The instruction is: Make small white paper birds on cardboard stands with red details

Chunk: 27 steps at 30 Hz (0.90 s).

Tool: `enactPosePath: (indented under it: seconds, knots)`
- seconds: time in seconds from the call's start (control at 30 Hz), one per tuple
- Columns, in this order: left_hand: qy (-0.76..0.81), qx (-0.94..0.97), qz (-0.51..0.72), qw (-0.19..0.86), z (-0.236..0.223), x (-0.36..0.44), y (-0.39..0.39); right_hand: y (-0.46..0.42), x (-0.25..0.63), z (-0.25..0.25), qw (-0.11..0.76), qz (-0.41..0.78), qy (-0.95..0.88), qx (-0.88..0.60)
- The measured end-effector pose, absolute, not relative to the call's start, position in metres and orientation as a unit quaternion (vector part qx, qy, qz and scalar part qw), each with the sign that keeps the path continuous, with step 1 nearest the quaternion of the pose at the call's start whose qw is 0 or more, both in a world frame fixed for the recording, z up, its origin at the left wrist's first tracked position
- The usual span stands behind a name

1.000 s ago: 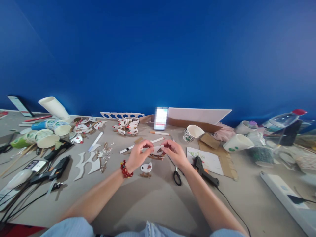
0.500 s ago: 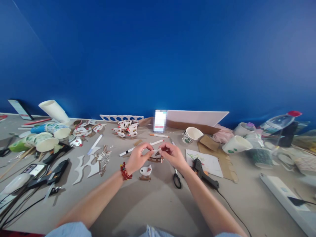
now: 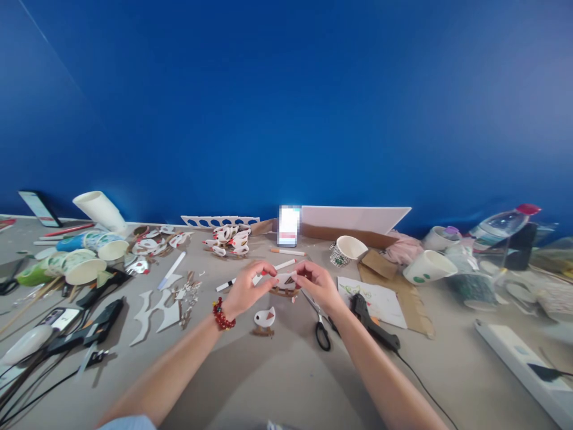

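Between my hands is a small white bird figure [image 3: 283, 283] with a brown patch and a brown base of twigs. My left hand [image 3: 247, 291], a red bead bracelet at its wrist, has thumb and forefinger curled at the figure's left end. Thumb and fingers of my right hand [image 3: 319, 288] pinch its right end. Closer to me a similar bird figure [image 3: 264, 318] stands upright on a twig base, apart from both hands. Black-handled scissors [image 3: 322, 334] lie below my right hand. Several markers, including a white marker [image 3: 285, 264], lie behind the hands.
Several finished birds [image 3: 229, 240] stand at the back. White offcuts [image 3: 168, 313] and twig scraps [image 3: 188, 292] lie left. A glue gun [image 3: 371, 322] rests right, its cord running forward. Paper cups [image 3: 349, 248], a bottle [image 3: 504, 227] and a power strip [image 3: 521, 370] are farther right.
More of the held bird's white body shows between my fingers, and it sits slightly lower. My hands have moved a little apart. The view has tilted slightly up.
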State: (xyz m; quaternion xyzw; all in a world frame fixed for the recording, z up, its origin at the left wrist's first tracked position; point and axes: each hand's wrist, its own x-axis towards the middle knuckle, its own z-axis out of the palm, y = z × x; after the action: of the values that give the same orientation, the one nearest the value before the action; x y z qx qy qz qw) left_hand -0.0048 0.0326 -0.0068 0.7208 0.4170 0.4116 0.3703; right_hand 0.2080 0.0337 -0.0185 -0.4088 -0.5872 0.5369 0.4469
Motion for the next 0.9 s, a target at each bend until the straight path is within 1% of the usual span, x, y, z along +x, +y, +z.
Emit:
enactPosePath:
  seconds: [0.33, 0.53, 0.9]
  knots:
    - [0.432, 0.728, 0.406, 0.344, -0.0065, -0.0034, 0.0283, 0.0316, 0.2051, -0.0173, 0.449, 0.524, -0.597, -0.409]
    - [0.416, 0.748, 0.415, 0.310, -0.0033, -0.0022, 0.0262, 0.0309, 0.2062, -0.0150, 0.456, 0.548, -0.581, -0.393]
    - [0.427, 0.745, 0.410, 0.307, -0.0023, -0.0006, 0.0226, 0.0285, 0.2072, -0.0108, 0.456, 0.540, -0.596, -0.382]
